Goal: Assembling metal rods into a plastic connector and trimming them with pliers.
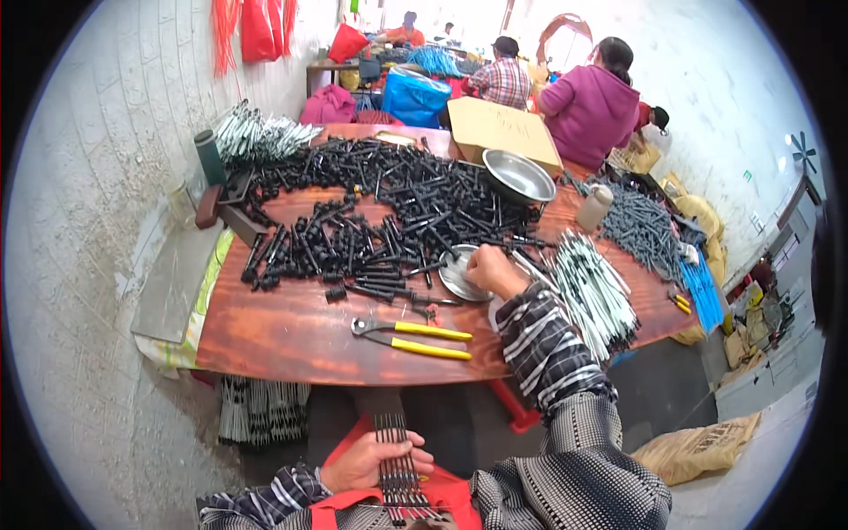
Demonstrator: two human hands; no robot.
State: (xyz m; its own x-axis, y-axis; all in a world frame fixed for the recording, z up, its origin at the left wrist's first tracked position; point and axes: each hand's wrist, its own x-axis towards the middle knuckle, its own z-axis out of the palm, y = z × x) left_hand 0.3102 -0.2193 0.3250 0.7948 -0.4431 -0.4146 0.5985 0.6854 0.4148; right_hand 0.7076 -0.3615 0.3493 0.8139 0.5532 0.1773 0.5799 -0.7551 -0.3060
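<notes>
My left hand (384,459) is closed round a bundle of thin black rods (393,433), held low over my red apron. The rods stand side by side, their lower ends lying toward my lap. My right hand (493,270) reaches out over the table to a small round metal dish (458,274). Its fingers dip into the dish, and what they hold, if anything, is hidden. Behind the dish spreads a large heap of black plastic rod-shaped parts (389,194). Nearer to me lie pincers with yellow handles (424,339).
White-and-black rods (590,291) lie piled right of my forearm, with grey parts (640,225) beyond. A metal bowl (519,175), a cardboard box (503,132) and a bottle (594,208) stand farther back. Another person in a purple hoodie (592,110) works behind the table.
</notes>
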